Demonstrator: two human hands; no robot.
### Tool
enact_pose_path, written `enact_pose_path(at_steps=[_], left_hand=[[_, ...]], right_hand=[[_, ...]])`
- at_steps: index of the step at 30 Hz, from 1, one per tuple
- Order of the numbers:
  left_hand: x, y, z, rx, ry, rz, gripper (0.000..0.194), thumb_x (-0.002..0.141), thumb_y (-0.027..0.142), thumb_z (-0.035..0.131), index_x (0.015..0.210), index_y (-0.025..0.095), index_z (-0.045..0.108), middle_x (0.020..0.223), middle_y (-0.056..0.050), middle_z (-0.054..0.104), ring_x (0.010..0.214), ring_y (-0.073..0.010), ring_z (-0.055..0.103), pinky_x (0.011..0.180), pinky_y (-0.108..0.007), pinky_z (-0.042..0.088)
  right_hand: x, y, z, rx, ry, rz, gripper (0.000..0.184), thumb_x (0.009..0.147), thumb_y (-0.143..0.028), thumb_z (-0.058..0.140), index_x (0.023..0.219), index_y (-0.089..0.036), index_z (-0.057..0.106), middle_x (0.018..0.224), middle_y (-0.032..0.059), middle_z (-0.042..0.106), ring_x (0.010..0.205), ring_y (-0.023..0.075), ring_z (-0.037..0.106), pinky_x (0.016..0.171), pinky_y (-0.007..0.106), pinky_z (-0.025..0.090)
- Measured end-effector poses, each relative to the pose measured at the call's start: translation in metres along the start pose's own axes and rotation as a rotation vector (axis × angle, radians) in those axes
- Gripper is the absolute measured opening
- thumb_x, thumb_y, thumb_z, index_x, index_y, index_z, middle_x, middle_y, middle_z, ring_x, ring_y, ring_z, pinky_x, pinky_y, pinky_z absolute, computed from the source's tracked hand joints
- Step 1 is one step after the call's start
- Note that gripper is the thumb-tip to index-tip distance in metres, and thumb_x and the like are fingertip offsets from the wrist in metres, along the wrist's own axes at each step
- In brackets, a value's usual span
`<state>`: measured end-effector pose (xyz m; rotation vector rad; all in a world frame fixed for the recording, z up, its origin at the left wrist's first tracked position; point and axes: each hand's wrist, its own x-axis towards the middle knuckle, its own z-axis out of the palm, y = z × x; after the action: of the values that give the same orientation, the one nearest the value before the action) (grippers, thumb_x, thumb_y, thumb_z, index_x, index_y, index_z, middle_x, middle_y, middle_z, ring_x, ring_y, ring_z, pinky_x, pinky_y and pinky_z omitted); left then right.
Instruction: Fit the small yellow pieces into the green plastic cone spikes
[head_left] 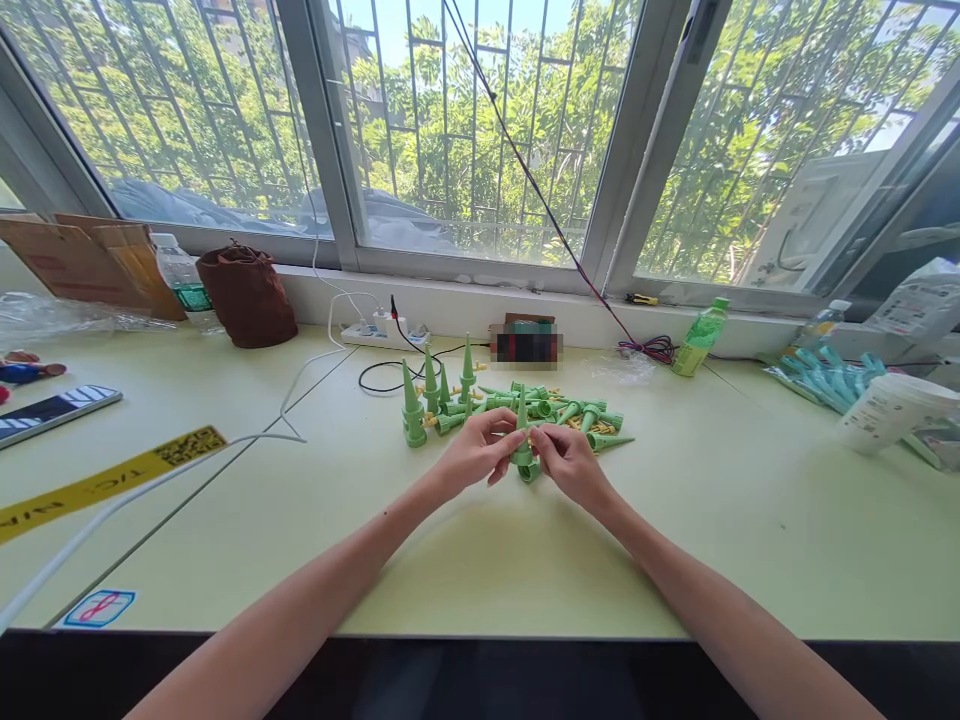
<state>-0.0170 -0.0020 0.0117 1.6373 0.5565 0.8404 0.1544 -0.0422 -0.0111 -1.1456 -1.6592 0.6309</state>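
Upright in front of me is a green plastic plant-watering spike [522, 425], its cone pointing up. My left hand [484, 447] is closed on it from the left, thumb and fingers around its side. My right hand [570, 462] pinches at the spike's right side, on what looks like a small yellow valve, mostly hidden by the fingertips. Just below the hands lies another green piece [529, 472]. Behind them is a loose pile of green spikes and caps [592, 410] mixed with yellow valves. Several assembled spikes [413, 408] stand upright left of the pile.
A power strip [382, 333] with cables lies along the back wall. Left are a brown bag [247, 295], a phone [56, 415] and a yellow strip [112, 483] beside a white cable. A green bottle [700, 338] and a white cup [896, 412] stand right.
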Motion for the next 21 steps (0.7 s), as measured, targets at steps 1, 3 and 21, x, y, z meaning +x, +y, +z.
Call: enact_pose_path(at_steps=[1,3,21], left_hand=[[0.0001,0.0003,-0.0002,-0.011,0.000,-0.013,0.035,0.083,0.048,0.063,0.083,0.017,0.049,0.069,0.003,0.053,0.036,-0.0028,0.045,0.032,-0.017,0.032],[0.0003,0.0003,-0.0009,-0.028,-0.002,-0.030,0.035,0.083,0.048,0.064,0.082,0.017,0.048,0.067,0.004,0.050,0.037,-0.0027,0.044,0.032,-0.016,0.031],[0.0030,-0.0038,-0.0024,-0.257,0.005,-0.206,0.039,0.073,0.048,0.074,0.080,0.016,0.052,0.058,0.007,0.042,0.039,-0.0032,0.039,0.033,-0.015,0.027]], right_hand=[[-0.0001,0.0000,-0.0002,-0.003,-0.001,-0.004,0.043,0.094,-0.051,0.044,0.065,-0.019,0.049,0.049,-0.0042,0.038,0.047,0.0113,0.033,0.048,0.026,0.028],[-0.0002,0.0005,-0.0006,-0.007,-0.002,-0.008,0.042,0.094,-0.050,0.045,0.065,-0.019,0.049,0.050,-0.0042,0.038,0.048,0.0113,0.033,0.048,0.026,0.027],[0.0019,0.0009,-0.0033,-0.134,0.038,-0.140,0.042,0.095,-0.042,0.045,0.060,-0.019,0.042,0.057,-0.0030,0.037,0.054,0.0116,0.033,0.053,0.025,0.028]])
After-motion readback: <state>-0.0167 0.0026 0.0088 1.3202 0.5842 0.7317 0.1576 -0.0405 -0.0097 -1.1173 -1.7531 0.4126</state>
